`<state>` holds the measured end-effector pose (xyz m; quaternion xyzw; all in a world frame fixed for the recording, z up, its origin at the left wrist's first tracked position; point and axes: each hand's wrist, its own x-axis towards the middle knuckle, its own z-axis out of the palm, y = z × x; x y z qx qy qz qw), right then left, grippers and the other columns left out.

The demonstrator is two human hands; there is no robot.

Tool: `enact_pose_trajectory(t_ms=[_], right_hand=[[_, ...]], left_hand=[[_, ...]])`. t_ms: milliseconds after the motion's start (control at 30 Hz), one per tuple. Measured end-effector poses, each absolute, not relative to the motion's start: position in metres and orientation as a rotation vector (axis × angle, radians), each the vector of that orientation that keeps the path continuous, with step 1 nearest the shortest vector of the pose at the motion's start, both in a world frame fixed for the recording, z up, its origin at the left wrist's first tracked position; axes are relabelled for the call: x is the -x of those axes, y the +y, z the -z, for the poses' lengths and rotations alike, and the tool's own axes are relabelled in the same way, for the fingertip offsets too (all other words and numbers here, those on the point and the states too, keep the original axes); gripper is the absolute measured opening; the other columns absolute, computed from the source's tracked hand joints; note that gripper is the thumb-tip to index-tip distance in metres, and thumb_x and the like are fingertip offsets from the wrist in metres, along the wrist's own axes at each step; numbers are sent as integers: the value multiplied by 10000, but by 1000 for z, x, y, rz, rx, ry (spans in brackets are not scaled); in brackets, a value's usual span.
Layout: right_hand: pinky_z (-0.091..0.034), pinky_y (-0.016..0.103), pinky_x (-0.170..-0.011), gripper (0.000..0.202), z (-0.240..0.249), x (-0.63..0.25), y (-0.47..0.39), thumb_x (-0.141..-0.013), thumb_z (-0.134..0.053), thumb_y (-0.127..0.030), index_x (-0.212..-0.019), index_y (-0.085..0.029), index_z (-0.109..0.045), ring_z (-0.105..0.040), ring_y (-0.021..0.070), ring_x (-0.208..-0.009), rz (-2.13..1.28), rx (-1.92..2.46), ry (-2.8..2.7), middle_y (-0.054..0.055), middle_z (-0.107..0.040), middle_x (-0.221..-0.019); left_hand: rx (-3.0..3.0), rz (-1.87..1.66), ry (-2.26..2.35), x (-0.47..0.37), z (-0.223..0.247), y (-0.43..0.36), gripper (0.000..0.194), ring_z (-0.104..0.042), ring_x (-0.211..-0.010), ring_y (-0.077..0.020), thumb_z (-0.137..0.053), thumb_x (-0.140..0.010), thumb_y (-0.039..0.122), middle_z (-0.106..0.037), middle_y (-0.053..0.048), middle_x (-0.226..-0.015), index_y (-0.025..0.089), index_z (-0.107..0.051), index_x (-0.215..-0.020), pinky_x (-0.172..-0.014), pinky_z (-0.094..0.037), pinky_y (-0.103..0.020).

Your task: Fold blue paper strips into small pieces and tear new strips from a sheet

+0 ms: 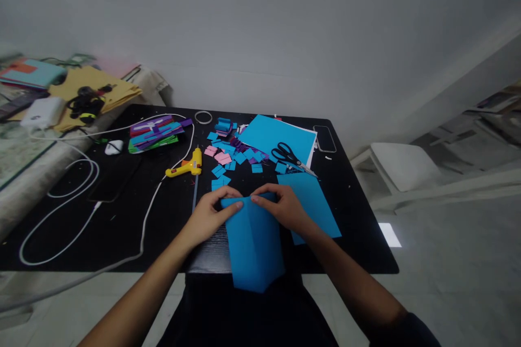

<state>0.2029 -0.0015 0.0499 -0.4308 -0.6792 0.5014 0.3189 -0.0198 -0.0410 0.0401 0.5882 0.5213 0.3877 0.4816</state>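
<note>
A blue sheet of paper [254,244] with a lengthwise crease hangs over the table's front edge toward my lap. My left hand [214,214] pinches its top edge at the left between thumb and fingers. On the same edge, close beside it, my right hand [283,207] is closed on the paper. Another blue sheet [311,203] lies flat right of my right hand. Black-handled scissors [293,160] rest on a blue stack [277,138] farther back. Small blue paper pieces [222,171] and pink pieces [222,158] are scattered beyond my hands.
Left of the pieces lies a yellow glue gun [187,165] with its white cord trailing toward me. Coloured strips [157,133], an earbud case [114,147] and a dark phone [112,181] on a cable are at left. A white stool [401,168] stands right of the black table [358,238].
</note>
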Motion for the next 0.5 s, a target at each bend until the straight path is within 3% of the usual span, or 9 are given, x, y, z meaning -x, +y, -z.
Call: enact_pose_trajectory(t_ms=[500], right_hand=[[-513, 301, -823, 71, -49, -203, 0, -888, -751, -292, -898, -234, -791, -727, 186, -881, -1239, 1130, -1907, -9, -801, -909]], left_hand=[[-1547, -865, 1222, 12, -42, -35, 241, -623, -785, -170, -663, -928, 431, -707, -5, -825, 207, -753, -930, -730, -468, -287]])
